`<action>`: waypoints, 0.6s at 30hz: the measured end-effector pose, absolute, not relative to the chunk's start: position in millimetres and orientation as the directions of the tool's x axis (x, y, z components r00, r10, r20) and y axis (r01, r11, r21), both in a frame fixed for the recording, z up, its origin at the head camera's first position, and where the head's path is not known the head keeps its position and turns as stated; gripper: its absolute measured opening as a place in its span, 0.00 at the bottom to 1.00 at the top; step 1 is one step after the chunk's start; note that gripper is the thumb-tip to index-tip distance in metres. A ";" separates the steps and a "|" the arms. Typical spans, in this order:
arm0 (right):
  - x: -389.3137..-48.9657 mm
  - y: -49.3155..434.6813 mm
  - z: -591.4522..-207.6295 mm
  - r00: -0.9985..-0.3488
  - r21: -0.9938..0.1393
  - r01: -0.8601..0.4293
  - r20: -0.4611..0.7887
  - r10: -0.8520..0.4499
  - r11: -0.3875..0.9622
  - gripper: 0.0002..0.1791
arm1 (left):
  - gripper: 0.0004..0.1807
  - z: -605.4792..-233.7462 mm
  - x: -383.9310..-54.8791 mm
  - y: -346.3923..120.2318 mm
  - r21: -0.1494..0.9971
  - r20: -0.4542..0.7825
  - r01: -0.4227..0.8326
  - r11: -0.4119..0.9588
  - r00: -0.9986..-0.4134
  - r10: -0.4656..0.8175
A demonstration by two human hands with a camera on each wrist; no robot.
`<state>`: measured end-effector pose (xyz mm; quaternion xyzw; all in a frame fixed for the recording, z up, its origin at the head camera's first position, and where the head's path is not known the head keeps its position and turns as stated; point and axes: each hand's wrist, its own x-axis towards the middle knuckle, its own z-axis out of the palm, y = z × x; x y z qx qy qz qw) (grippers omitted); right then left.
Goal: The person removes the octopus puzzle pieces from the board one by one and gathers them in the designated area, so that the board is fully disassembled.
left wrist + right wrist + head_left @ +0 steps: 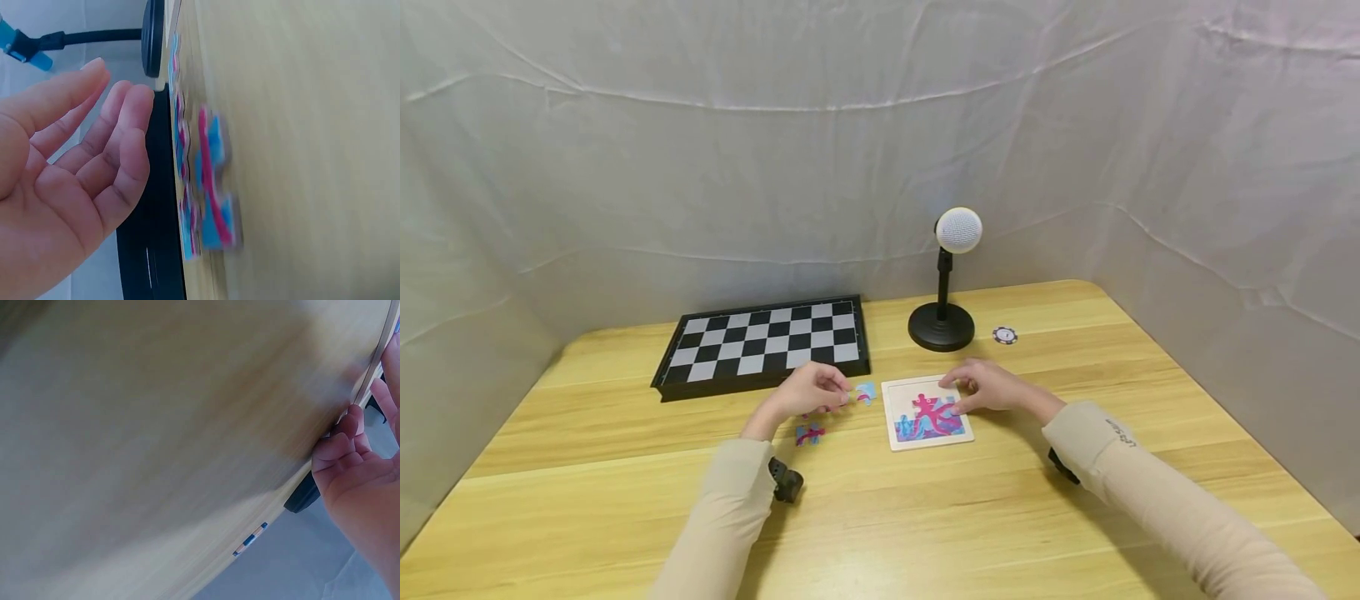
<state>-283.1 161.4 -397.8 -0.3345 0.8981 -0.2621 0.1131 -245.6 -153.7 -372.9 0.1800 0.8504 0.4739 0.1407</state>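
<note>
A square wooden puzzle tray (pixel 925 446) lies on the table, partly filled with a pink octopus picture on blue and purple. My right hand (pixel 988 386) rests at its right side, thumb and a finger reaching over the frame. In the right wrist view, bent fingertips touch the tray edge (pixel 374 365). My left hand (pixel 815 389) hovers over loose puzzle pieces left of the tray, fingers relaxed and loosely bent. No piece shows in it in the left wrist view. One loose piece (pixel 810 434) lies nearer me, another (pixel 867 392) beside the tray; others are partly hidden by the hand.
A black-and-white chessboard (pixel 767 342) lies behind the left hand. A round white microphone-like object (pixel 958 230) stands on a black base (pixel 941 327) behind the tray. To its right lies a poker chip (pixel 1004 335). Pale fabric (pixel 775 167) hangs around the table.
</note>
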 end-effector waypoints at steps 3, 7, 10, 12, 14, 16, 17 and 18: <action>-283.2 161.1 -397.6 -0.749 -0.547 -0.544 -0.026 -0.662 0.637 0.22 | 0.07 -372.7 -247.0 -146.6 0.862 -0.053 0.196 0.467 -0.882 0.468; -283.2 161.2 -397.5 -0.747 -0.550 -0.545 -0.022 -0.664 0.632 0.22 | 0.07 -373.3 -249.4 -137.2 0.867 -0.053 0.197 0.458 -0.878 0.477; -283.5 161.3 -398.0 -0.745 -0.553 -0.549 -0.018 -0.667 0.627 0.22 | 0.08 -373.6 -251.7 -129.4 0.864 -0.061 0.191 0.466 -0.878 0.475; -283.8 161.3 -398.5 -0.742 -0.553 -0.552 -0.016 -0.671 0.624 0.21 | 0.08 -373.6 -253.1 -123.7 0.865 -0.071 0.182 0.468 -0.878 0.473; -284.2 161.0 -399.0 -0.737 -0.550 -0.560 -0.011 -0.676 0.619 0.21 | 0.09 -373.7 -254.5 -118.3 0.862 -0.070 0.190 0.470 -0.874 0.481; -284.3 160.7 -399.1 -0.732 -0.550 -0.565 -0.008 -0.681 0.615 0.20 | 0.10 -373.8 -255.7 -112.4 0.856 -0.065 0.205 0.474 -0.868 0.493; -284.2 160.5 -399.1 -0.730 -0.550 -0.568 -0.008 -0.684 0.612 0.20 | 0.10 -374.3 -256.4 -109.8 0.852 -0.067 0.209 0.481 -0.866 0.496; -284.2 160.5 -399.2 -0.727 -0.551 -0.570 -0.007 -0.686 0.609 0.20 | 0.11 -374.8 -257.2 -107.1 0.843 -0.063 0.224 0.489 -0.862 0.503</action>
